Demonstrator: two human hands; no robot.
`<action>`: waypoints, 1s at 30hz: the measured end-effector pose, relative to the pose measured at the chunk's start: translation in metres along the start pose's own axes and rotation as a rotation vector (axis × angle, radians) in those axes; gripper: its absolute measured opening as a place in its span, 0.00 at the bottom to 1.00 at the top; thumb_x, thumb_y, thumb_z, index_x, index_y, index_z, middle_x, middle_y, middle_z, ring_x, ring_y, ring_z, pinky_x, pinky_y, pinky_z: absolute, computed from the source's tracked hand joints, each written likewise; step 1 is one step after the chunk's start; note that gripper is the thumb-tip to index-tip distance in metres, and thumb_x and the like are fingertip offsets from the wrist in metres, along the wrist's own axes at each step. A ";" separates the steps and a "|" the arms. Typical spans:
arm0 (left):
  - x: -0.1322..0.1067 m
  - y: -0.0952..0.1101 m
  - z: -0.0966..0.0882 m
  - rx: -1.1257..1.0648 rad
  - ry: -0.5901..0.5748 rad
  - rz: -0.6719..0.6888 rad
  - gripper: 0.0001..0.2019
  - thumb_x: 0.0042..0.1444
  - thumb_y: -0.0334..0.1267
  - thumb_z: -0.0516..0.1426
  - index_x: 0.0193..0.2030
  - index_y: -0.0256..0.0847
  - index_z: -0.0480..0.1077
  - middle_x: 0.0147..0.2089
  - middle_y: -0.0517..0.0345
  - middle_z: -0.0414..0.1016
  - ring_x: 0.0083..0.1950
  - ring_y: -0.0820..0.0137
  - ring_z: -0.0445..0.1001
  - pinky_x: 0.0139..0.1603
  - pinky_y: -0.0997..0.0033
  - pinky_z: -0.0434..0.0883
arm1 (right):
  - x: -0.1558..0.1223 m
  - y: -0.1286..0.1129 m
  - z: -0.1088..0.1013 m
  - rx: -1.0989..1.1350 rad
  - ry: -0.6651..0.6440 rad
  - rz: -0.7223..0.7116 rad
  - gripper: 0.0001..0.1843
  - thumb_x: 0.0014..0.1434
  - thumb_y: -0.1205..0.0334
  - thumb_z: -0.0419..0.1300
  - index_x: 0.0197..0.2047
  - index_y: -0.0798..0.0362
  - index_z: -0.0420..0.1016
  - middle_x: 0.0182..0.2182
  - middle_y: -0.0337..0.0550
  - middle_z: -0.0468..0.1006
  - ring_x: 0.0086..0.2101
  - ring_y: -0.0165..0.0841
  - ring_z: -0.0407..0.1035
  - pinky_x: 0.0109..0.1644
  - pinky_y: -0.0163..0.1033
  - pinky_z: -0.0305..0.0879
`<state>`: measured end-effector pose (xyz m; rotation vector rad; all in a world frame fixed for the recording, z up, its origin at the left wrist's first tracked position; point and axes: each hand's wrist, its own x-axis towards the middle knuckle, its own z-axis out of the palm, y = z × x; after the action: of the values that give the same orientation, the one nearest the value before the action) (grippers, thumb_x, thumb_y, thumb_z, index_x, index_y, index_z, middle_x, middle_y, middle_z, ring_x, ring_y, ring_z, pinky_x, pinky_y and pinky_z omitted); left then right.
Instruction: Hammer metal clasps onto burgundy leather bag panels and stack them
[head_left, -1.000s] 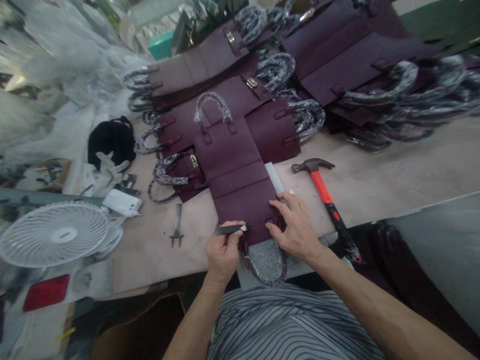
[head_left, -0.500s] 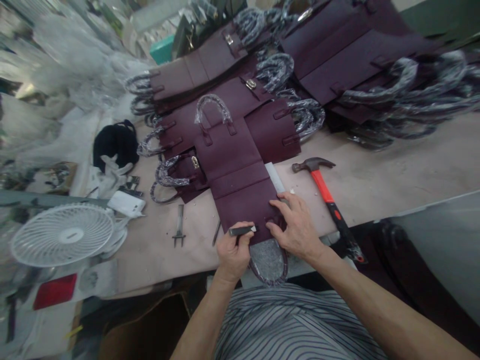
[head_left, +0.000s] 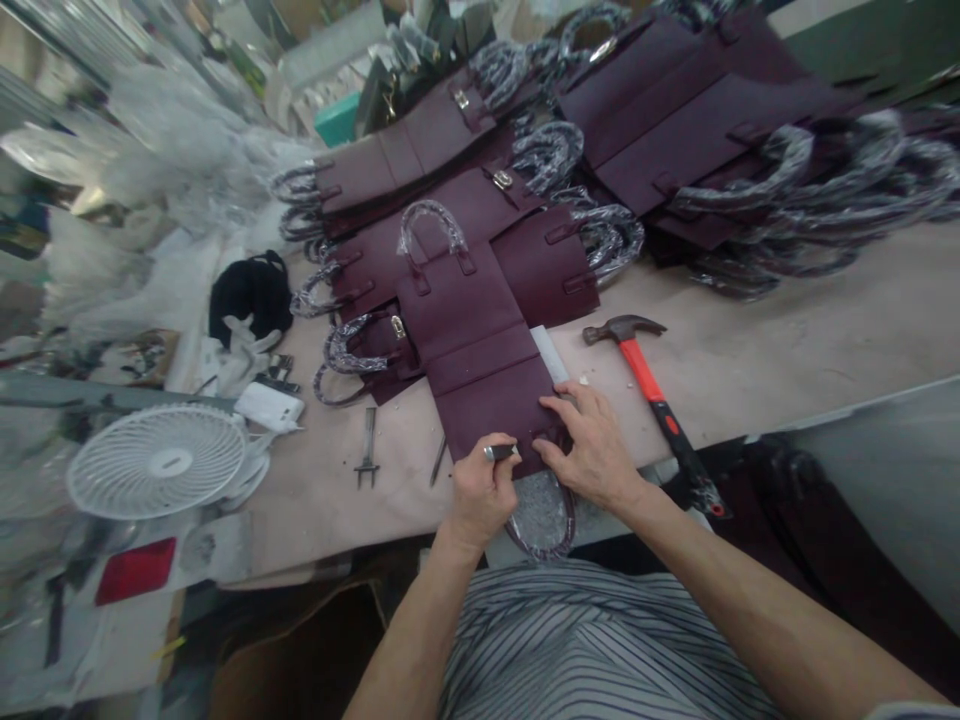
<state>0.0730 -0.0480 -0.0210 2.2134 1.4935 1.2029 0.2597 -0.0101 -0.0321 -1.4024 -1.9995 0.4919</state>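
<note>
A maroon leather bag panel point(head_left: 480, 345) lies unfolded on the table, with a plastic-wrapped handle point(head_left: 433, 215) at its far end and another handle point(head_left: 541, 550) hanging past the table's near edge. My left hand point(head_left: 478, 495) is closed around a short dark tool with a pale tip point(head_left: 500, 453), held over the panel's near end; its exact kind cannot be made out. My right hand point(head_left: 596, 445) grips the panel's near right edge, thumb and forefinger on either side of a dark handle tab point(head_left: 553, 434). Under that hand, a pale flat strip point(head_left: 550, 352) sticks out.
A claw hammer point(head_left: 660, 400) lies to the right. A forked metal tool point(head_left: 367, 450) and a thin dark rod point(head_left: 438, 461) are at left, near a white fan point(head_left: 161, 462) and a black cap point(head_left: 250, 300). More maroon bags point(head_left: 697, 120) are piled behind.
My left hand has moved slightly right and up, and the dark tool now points more toward the handle tab. My right hand keeps its place. The whole view has shifted slightly.
</note>
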 end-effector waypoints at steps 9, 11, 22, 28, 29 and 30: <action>0.003 0.002 0.000 0.017 -0.032 0.016 0.05 0.65 0.31 0.53 0.45 0.40 0.69 0.38 0.53 0.78 0.38 0.66 0.80 0.39 0.71 0.78 | -0.009 0.050 -0.051 -0.211 0.156 0.130 0.20 0.61 0.52 0.57 0.50 0.57 0.73 0.50 0.60 0.73 0.52 0.51 0.67 0.57 0.57 0.66; 0.003 0.002 0.002 0.013 -0.028 0.013 0.05 0.65 0.31 0.53 0.45 0.40 0.68 0.37 0.54 0.78 0.38 0.66 0.80 0.38 0.70 0.78 | -0.012 0.062 -0.069 -0.384 0.061 0.233 0.22 0.59 0.52 0.58 0.49 0.60 0.73 0.47 0.63 0.72 0.48 0.54 0.67 0.52 0.58 0.66; 0.002 0.001 0.006 -0.002 -0.002 0.035 0.05 0.63 0.31 0.54 0.44 0.41 0.68 0.37 0.54 0.78 0.35 0.66 0.80 0.37 0.70 0.77 | 0.025 0.027 -0.107 0.622 -0.231 0.841 0.09 0.51 0.56 0.58 0.31 0.50 0.60 0.21 0.33 0.58 0.18 0.26 0.51 0.20 0.33 0.52; 0.001 0.000 0.007 -0.019 0.003 0.010 0.06 0.61 0.29 0.56 0.44 0.41 0.69 0.37 0.54 0.78 0.36 0.66 0.80 0.38 0.71 0.77 | 0.000 -0.043 -0.144 0.366 0.063 0.371 0.20 0.65 0.39 0.52 0.41 0.48 0.68 0.20 0.34 0.62 0.18 0.30 0.56 0.19 0.35 0.51; 0.001 -0.001 0.008 -0.020 0.003 0.006 0.07 0.60 0.29 0.56 0.44 0.41 0.69 0.37 0.54 0.78 0.37 0.66 0.80 0.38 0.70 0.77 | -0.006 -0.051 -0.148 0.231 0.070 0.216 0.20 0.67 0.40 0.51 0.40 0.48 0.69 0.19 0.35 0.64 0.18 0.31 0.58 0.20 0.36 0.52; 0.001 -0.002 0.009 -0.016 0.004 0.005 0.07 0.60 0.29 0.56 0.44 0.41 0.69 0.37 0.54 0.78 0.37 0.66 0.80 0.38 0.70 0.77 | -0.012 -0.058 -0.151 0.104 0.057 0.066 0.20 0.68 0.42 0.50 0.37 0.48 0.69 0.18 0.36 0.66 0.18 0.31 0.58 0.21 0.37 0.51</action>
<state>0.0782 -0.0445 -0.0273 2.2071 1.4749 1.2172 0.3258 -0.0507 0.1099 -1.4064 -1.8610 0.5708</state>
